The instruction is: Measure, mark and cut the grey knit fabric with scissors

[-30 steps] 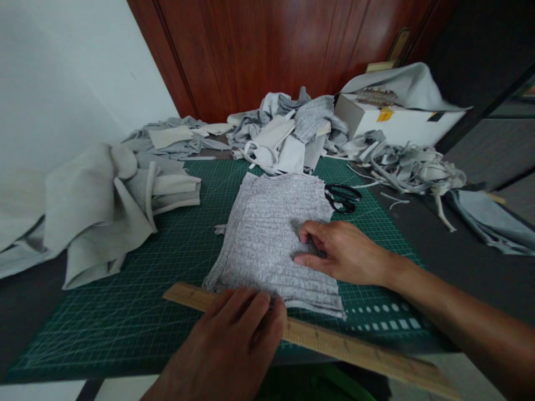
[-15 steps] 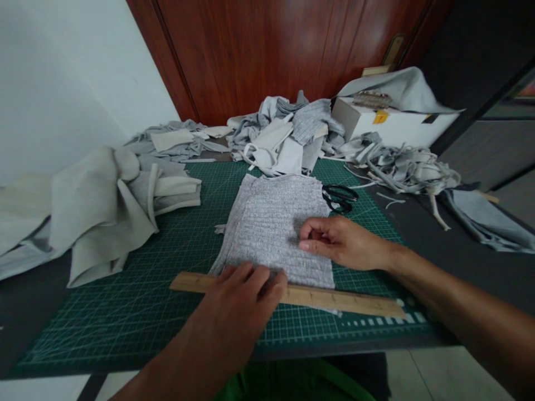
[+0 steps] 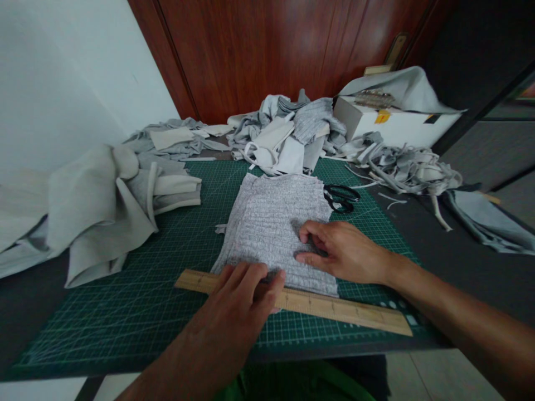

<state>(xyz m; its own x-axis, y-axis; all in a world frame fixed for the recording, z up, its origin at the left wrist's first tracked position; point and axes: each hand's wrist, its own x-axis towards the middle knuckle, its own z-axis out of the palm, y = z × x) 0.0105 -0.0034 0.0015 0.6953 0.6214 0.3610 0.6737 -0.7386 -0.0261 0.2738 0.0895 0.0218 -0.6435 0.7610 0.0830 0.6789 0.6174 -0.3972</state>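
Note:
A grey ribbed knit piece (image 3: 276, 223) lies on the green cutting mat (image 3: 179, 245). Across its near edge runs a wooden ruler (image 3: 343, 309), tilted down to the right. My left hand (image 3: 242, 295) rests on the ruler, fingers bent over it and the fabric's near edge, gripping it. Over the right part of the knit is my right hand (image 3: 334, 250), thumb and index finger apart, with nothing seen between them. Black-handled scissors (image 3: 343, 199) lie at the fabric's far right, their blades hidden beneath it.
Cream and grey cloth (image 3: 100, 206) is heaped at the left. Behind the mat are piles of fabric scraps (image 3: 284, 133). At the right stand a white box (image 3: 401, 125), tangled strips (image 3: 418, 170) and folded grey cloth (image 3: 489, 214).
The ruler's right end has swung toward me and its left end has shifted slightly right. My right hand has moved slightly nearer, and its thumb and index finger have spread apart.

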